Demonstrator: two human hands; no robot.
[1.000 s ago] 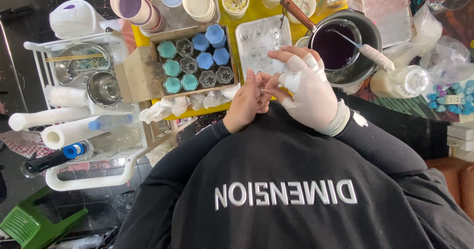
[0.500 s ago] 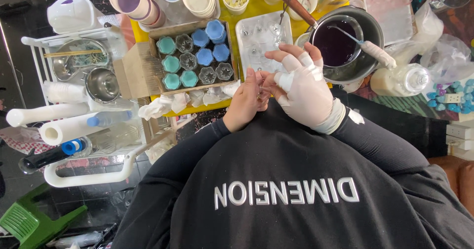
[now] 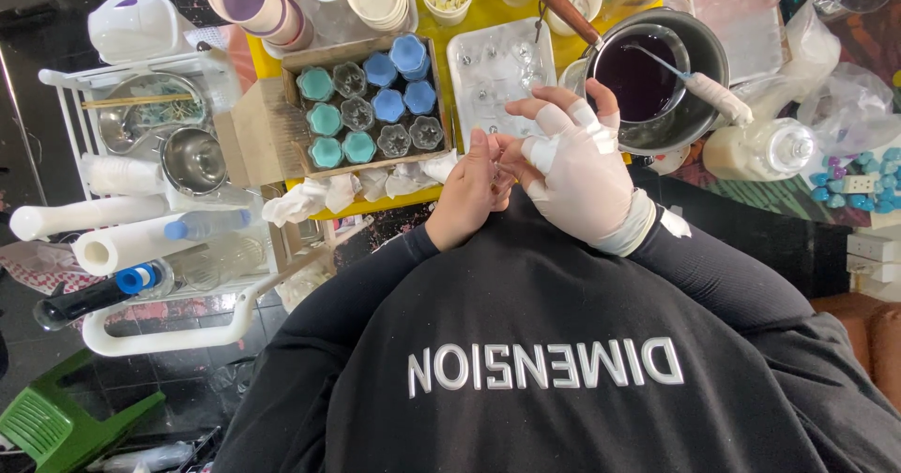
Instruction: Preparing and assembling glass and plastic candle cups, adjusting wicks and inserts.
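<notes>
White glove covers the right hand [image 3: 580,177] at frame centre, fingers half spread; bare left hand [image 3: 474,191] touches it, fingers pinched at the glove's edge, can't tell if anything else is held. Just above: white tray [image 3: 469,60], w/ box of blue/teal moulds [image 3: 371,107] to its left & pot of purple liquid [image 3: 648,74] upper right.

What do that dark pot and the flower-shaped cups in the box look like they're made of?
The pot looks like metal, dull grey with a faint sheen on its rim; it holds a dark purple liquid. The flower-shaped cups seem to be clear glass or plastic, since the empty ones are see-through. The box looks like plain brown cardboard.
</notes>
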